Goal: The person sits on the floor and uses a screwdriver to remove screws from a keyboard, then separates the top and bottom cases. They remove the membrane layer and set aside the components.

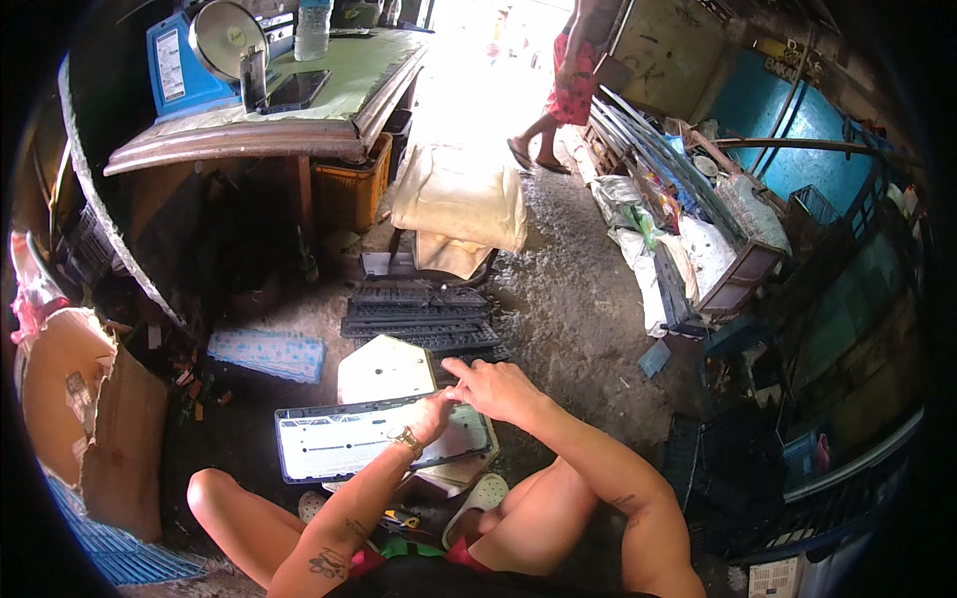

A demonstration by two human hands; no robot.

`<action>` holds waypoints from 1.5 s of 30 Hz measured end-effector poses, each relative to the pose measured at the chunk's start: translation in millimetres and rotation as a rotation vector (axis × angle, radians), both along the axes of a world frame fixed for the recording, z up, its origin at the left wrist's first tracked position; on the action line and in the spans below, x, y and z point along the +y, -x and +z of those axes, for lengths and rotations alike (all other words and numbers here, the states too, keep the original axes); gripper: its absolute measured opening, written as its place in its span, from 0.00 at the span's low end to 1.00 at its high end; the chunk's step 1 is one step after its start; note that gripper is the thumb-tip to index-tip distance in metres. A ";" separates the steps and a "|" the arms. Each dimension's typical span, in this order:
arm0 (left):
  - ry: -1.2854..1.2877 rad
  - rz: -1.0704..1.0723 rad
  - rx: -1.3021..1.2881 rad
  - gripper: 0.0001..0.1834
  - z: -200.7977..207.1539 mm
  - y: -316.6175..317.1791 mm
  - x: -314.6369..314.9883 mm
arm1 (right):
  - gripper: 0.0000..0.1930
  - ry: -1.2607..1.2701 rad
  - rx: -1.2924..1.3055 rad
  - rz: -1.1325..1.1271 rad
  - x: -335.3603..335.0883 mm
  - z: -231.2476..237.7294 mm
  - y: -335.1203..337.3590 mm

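Note:
An opened keyboard shell [329,446], with a dark rim and a pale sheet inside, lies in front of me across a cream faceted stool or block [384,367]. My left hand [431,415], a watch on its wrist, is closed above the shell's right half. Against its fingertips is my right hand [495,389], with one finger pointing left and the others curled in. Whatever is pinched where the two hands meet is too small to make out. Several black keyboards [419,317] are stacked on the floor just beyond.
A cream padded chair [459,204] stands past the stack. Left are a cardboard box [130,429] and a blue patterned cloth [267,354]. A table [349,95] bears a blue scale [179,70]. Scrap [698,219] lines the right. Beyond, a person in red shorts [570,85] walks.

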State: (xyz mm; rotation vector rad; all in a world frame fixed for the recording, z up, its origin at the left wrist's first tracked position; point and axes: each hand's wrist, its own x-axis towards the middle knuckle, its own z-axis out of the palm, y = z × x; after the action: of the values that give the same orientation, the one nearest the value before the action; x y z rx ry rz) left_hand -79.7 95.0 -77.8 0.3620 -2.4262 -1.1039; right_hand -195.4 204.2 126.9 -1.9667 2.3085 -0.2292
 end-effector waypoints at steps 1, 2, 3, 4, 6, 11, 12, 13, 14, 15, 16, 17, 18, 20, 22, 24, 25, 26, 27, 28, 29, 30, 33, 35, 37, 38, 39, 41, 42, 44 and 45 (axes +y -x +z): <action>-0.004 0.005 0.040 0.15 3.6 -0.7 0.9 | 0.15 0.045 0.025 -0.027 -2.6 0.8 -0.7; -0.008 0.010 0.080 0.15 7.3 -0.1 2.0 | 0.16 -0.017 0.077 -0.029 -5.7 1.2 -1.5; 0.006 0.030 -0.035 0.15 10.0 -0.2 3.2 | 0.17 -0.045 0.136 -0.028 -9.4 0.7 -2.7; -0.014 0.039 -0.063 0.15 12.0 0.5 4.4 | 0.18 -0.090 0.196 -0.033 -12.2 0.3 -3.1; -0.056 0.073 -0.201 0.16 12.3 1.3 6.0 | 0.17 -0.089 0.191 -0.055 -16.5 -1.5 -3.7; -0.032 0.010 0.130 0.23 1.0 0.3 0.6 | 0.16 0.078 0.189 0.243 -15.2 0.3 -1.8; -0.029 -0.016 0.151 0.24 -0.9 -0.2 -0.7 | 0.16 0.026 0.139 0.215 -15.3 2.0 -2.0; -0.042 -0.007 0.108 0.25 -1.9 -0.7 -1.7 | 0.15 -0.075 0.099 0.146 -16.3 3.9 -3.1; -0.057 -0.011 0.042 0.26 -2.3 -1.0 -1.8 | 0.14 -0.210 0.058 0.078 -18.0 6.0 -4.5; -0.080 0.000 -0.065 0.26 -1.9 -1.3 -1.2 | 0.12 -0.240 0.057 -0.009 -21.2 8.1 -6.4; -0.084 -0.006 -0.001 0.26 -1.0 -1.2 -0.2 | 0.11 -0.304 0.056 -0.099 -24.8 10.1 -7.9; -0.095 -0.001 0.024 0.25 0.2 -0.7 1.7 | 0.11 -0.331 0.045 -0.174 -27.3 12.0 -9.3; -0.111 0.017 0.019 0.25 1.5 0.3 3.5 | 0.11 -0.354 0.068 -0.151 -28.5 13.7 -10.6; -0.156 0.062 -0.006 0.20 3.4 2.3 6.8 | 0.13 -0.318 0.091 -0.077 -27.7 16.5 -11.5; -0.221 0.028 0.101 0.17 3.2 4.2 8.0 | 0.16 -0.228 0.126 0.051 -23.7 17.8 -11.6; -0.127 0.055 0.022 0.15 1.2 5.9 6.8 | 0.17 -0.152 0.145 0.047 -21.6 17.3 -11.9; -0.078 0.089 -0.041 0.14 -0.3 6.6 6.0 | 0.17 -0.124 0.146 -0.018 -22.4 16.8 -11.3; -0.098 0.062 0.025 0.14 -1.8 7.6 5.6 | 0.17 -0.128 0.147 -0.070 -21.4 15.6 -12.2; -0.123 0.074 0.067 0.13 -3.2 8.8 5.2 | 0.14 -0.322 0.080 -0.180 -26.1 15.0 -10.4; -0.160 0.072 0.078 0.12 -4.3 9.8 5.2 | 0.14 -0.349 0.089 -0.169 -25.4 13.7 -11.1; -0.122 0.098 0.081 0.12 -4.8 10.6 4.9 | 0.14 -0.320 0.091 -0.142 -27.0 13.2 -10.3; -0.096 0.110 0.055 0.12 -4.9 11.3 4.7 | 0.14 -0.290 0.093 -0.117 -26.1 12.5 -10.6; -0.068 0.102 0.003 0.08 -3.3 11.5 4.5 | 0.13 -0.233 0.063 -0.026 -20.5 12.0 -10.6; -0.047 0.079 0.023 0.08 -1.5 10.6 4.3 | 0.12 -0.193 0.022 -0.056 -15.9 11.9 -11.2; -0.018 0.099 0.059 0.08 -0.4 10.0 4.6 | 0.11 -0.160 -0.039 -0.149 -13.2 10.8 -11.2; -0.015 0.080 0.113 0.08 -0.2 10.1 4.9 | 0.11 -0.193 -0.032 -0.181 -13.0 9.8 -10.6; -0.021 0.105 0.133 0.08 -0.1 10.4 5.3 | 0.12 -0.236 -0.030 -0.213 -13.6 8.7 -9.6; -0.011 0.108 0.123 0.08 -0.5 11.7 5.4 | 0.12 -0.254 -0.018 -0.204 -13.8 5.7 -7.6; 0.003 0.089 0.094 0.08 -0.8 12.5 5.1 | 0.13 -0.229 -0.006 -0.162 -13.2 4.1 -6.6; 0.008 0.070 0.045 0.07 -2.0 13.3 4.0 | 0.14 -0.171 0.015 -0.097 -10.7 0.9 -5.5; 0.001 0.069 0.021 0.07 -2.7 13.1 2.8 | 0.14 -0.136 0.020 -0.076 -9.1 -0.5 -5.8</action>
State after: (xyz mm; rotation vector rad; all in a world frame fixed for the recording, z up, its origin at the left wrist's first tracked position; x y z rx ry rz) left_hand -92.7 97.9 -80.5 0.4285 -2.3770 -1.0717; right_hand -189.7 195.1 126.5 -1.8287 2.3456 -0.0568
